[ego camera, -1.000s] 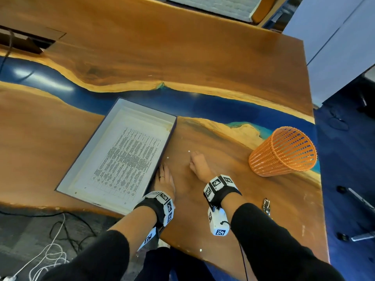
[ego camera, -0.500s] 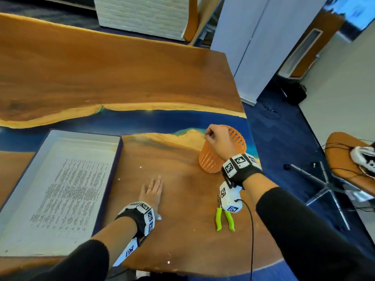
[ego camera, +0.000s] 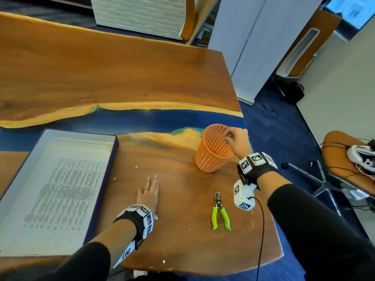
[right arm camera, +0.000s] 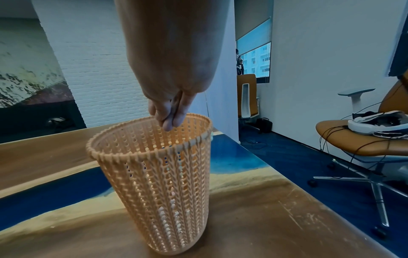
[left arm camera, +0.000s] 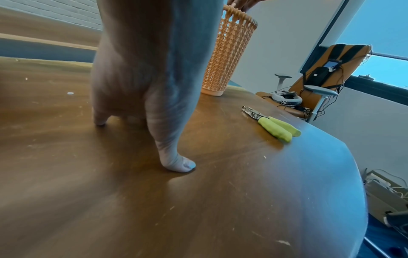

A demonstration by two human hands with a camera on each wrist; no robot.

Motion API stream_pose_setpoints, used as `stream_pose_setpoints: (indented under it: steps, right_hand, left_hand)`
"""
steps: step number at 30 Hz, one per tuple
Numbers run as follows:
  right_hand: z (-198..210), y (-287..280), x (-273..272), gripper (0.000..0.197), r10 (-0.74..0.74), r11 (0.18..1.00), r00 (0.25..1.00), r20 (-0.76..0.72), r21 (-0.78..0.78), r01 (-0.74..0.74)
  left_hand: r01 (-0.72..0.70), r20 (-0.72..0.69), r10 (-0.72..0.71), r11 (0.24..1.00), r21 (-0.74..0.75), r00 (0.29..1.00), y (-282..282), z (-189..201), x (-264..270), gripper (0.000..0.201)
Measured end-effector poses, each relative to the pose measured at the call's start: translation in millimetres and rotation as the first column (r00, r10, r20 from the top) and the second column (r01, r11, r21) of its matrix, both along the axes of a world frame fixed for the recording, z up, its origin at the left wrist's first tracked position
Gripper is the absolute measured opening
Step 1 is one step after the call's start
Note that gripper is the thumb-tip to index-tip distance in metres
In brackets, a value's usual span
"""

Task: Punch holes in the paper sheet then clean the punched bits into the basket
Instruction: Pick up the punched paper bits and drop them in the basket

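The orange mesh basket (ego camera: 212,153) (right arm camera: 154,174) stands upright near the table's right edge. My right hand (ego camera: 231,136) (right arm camera: 169,122) is at its top, fingers bunched and pinching the rim on the right side. My left hand (ego camera: 150,189) (left arm camera: 143,69) lies flat on the wood, fingers straight, holding nothing. The printed paper sheet (ego camera: 60,189) lies in a shallow grey tray (ego camera: 113,151) at the left. A hole punch with green handles (ego camera: 220,211) (left arm camera: 273,127) lies between my hands. Small white punched bits (ego camera: 136,166) dot the wood by the tray.
The wooden table (ego camera: 182,236) has a blue resin strip across it and ends close to the right of the basket. An office chair (ego camera: 349,157) with cables and a headset stands on the blue floor at the right. Another bit (ego camera: 164,261) lies near the front edge.
The basket lay on its side a second ago and now stands upright. My right hand left the table beside my left hand and went to the basket's rim. The left hand stayed flat.
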State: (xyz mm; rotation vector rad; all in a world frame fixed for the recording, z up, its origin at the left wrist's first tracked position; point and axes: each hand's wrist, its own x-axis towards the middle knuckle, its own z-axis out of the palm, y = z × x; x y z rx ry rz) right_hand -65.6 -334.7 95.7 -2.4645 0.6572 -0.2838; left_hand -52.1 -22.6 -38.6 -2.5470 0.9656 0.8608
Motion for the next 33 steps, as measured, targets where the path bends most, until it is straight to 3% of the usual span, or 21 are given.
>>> stream_pose_setpoints:
  steps: [7, 12, 17, 24, 33]
  right_hand:
    - [-1.9, 1.5, 1.2, 0.016, -0.014, 1.000, 1.000, -0.008, 0.018, 0.014]
    - [6.7, 20.5, 11.2, 0.013, 0.020, 0.997, 0.993, 0.114, -0.079, -0.011]
    - [6.6, 66.3, 39.0, 0.011, 0.211, 0.971, 0.964, 0.164, -0.148, -0.187]
    - [-41.5, 144.4, 74.5, 0.009, 0.413, 0.908, 0.911, 0.012, -0.083, -0.411]
    - [-102.5, 209.9, 91.3, 0.020, 0.475, 0.877, 0.831, -0.290, 0.071, -0.476]
  left_hand:
    - [0.007, 0.006, -0.007, 1.000, 0.004, 1.000, 0.4, -1.1, -0.1, 0.132]
    - [0.019, -0.019, -0.019, 0.999, -0.036, 1.000, 5.9, -0.8, 4.5, 0.132]
    - [0.009, -0.018, -0.010, 0.997, -0.082, 1.000, 20.5, -0.4, 15.0, 0.129]
    - [-0.123, 0.014, 0.124, 0.989, -0.083, 0.992, 45.6, 3.1, 30.4, 0.124]
    - [-0.152, 0.058, 0.159, 0.983, -0.104, 0.986, 51.9, -9.2, 29.2, 0.118]
